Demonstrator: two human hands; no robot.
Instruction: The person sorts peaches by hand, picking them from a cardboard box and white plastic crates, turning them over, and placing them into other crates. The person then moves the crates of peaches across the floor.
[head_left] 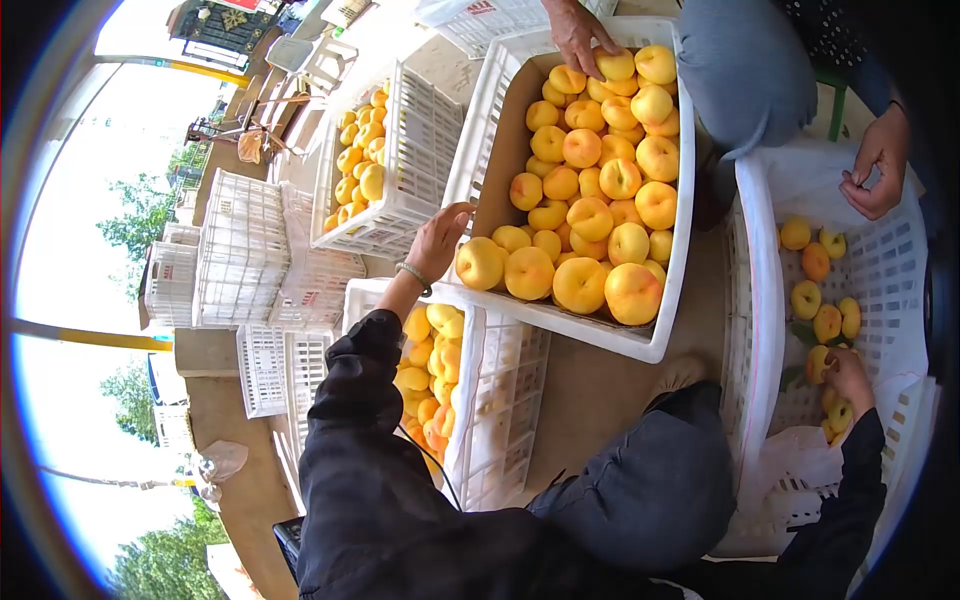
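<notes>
In the middle stands a white crate (657,345) lined with brown card and full of yellow-orange fruit (591,219). My left hand (437,243), with a bracelet on the wrist, rests at its left rim, fingers slightly bent and apart, holding no fruit. My right hand (848,378) reaches into the white crate (748,290) at the right, its fingers around a fruit (817,364). Several more fruits and some green leaves lie in that crate, which has a white liner.
A co-worker's hand (577,36) touches fruit at the middle crate's far end; their other hand (879,165) hangs over the right crate. Further crates of fruit (420,130) (500,400) stand at the left, with stacked white crates (243,250) beyond.
</notes>
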